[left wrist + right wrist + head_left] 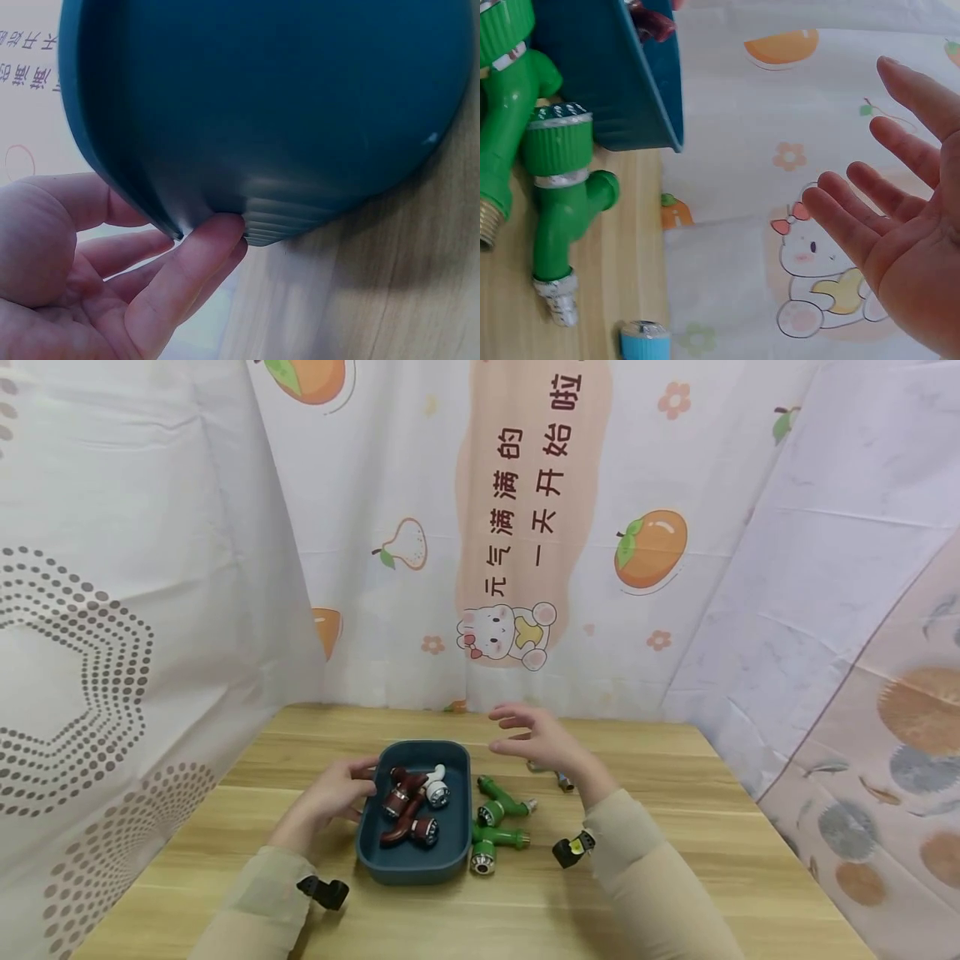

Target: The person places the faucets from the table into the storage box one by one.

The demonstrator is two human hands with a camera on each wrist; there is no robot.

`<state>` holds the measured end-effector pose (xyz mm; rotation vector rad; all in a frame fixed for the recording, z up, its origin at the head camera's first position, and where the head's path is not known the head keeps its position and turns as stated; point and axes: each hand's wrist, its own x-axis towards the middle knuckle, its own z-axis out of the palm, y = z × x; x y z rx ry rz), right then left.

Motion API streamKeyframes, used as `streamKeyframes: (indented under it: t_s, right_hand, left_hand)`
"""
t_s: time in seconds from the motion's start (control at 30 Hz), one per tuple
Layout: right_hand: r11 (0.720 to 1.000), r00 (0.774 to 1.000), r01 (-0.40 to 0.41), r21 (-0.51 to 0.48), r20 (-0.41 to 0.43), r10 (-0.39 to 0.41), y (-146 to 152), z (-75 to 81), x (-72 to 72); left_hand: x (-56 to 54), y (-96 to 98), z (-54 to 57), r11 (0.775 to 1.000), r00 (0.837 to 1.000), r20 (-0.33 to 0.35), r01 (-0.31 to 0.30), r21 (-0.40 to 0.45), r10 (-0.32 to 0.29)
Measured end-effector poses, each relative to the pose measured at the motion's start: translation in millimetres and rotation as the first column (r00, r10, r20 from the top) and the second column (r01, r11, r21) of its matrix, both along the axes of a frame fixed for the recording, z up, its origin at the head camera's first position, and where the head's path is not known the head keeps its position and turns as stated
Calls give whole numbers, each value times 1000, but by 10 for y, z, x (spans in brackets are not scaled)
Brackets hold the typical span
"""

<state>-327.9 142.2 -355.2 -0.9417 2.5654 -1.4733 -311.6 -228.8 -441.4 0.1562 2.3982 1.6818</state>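
Observation:
A dark blue plastic basin [416, 875] sits left of the middle of the table. Inside it lie dark red taps [424, 832] and a white tap [437, 791]. At its left side my left hand [328, 795] grips the wall; in the left wrist view the fingers [184, 281] press the ribbed outside near the rim. My right hand [536, 739] hovers beyond the basin's right side, fingers spread and slightly bent, holding nothing. Just right of the basin lie a green tap [504, 802] and a second green tap [506, 837].
Partly behind the right forearm lies a small tap [564, 782]; a light blue tap handle [645, 345] shows in the right wrist view. The wooden table [637, 893] ends at a printed curtain [405, 635] at the back, with more curtains at both sides.

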Motion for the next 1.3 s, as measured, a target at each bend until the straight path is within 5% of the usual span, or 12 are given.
streamKeyframes:
  t_s: [0.63, 1.3]
  right_hand:
    - [999, 996, 44, 9, -82, -43, 355, 139, 145]
    - [996, 987, 85, -11, -134, -85, 544, 63, 272]
  left_hand:
    - [3, 11, 10, 1000, 1000, -9, 1, 5, -1]
    - [5, -1, 4, 1000, 1000, 5, -5, -3, 5]
